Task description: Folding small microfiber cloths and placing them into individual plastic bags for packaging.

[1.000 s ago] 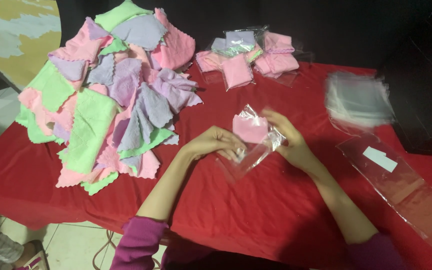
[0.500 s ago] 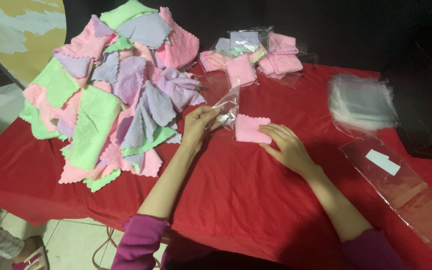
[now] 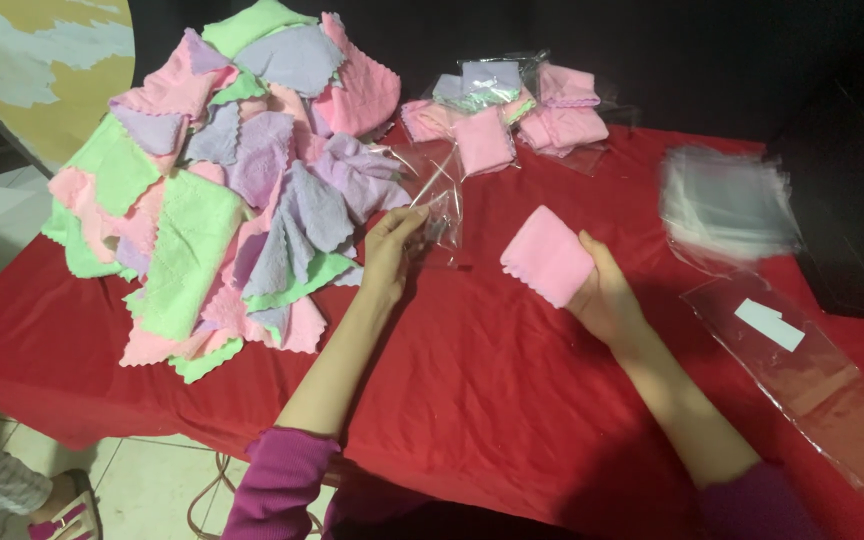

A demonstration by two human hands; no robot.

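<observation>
My right hand (image 3: 607, 295) holds a folded pink cloth (image 3: 546, 256) a little above the red tablecloth (image 3: 472, 380). My left hand (image 3: 389, 245) pinches a clear plastic bag (image 3: 439, 200) by its lower edge, next to the big pile of loose pink, green and lilac cloths (image 3: 237, 180). The bag looks empty and stands between the two hands.
Several bagged cloths (image 3: 507, 115) lie at the back of the table. A stack of clear bags (image 3: 727, 205) sits at the right, with a long clear sleeve (image 3: 802, 375) in front of it. A person's foot (image 3: 67, 505) shows at the bottom left on the floor.
The pink cloth has come out of the clear bag. My left hand carried the bag off to the left, and my right hand picked the cloth up from the table.
</observation>
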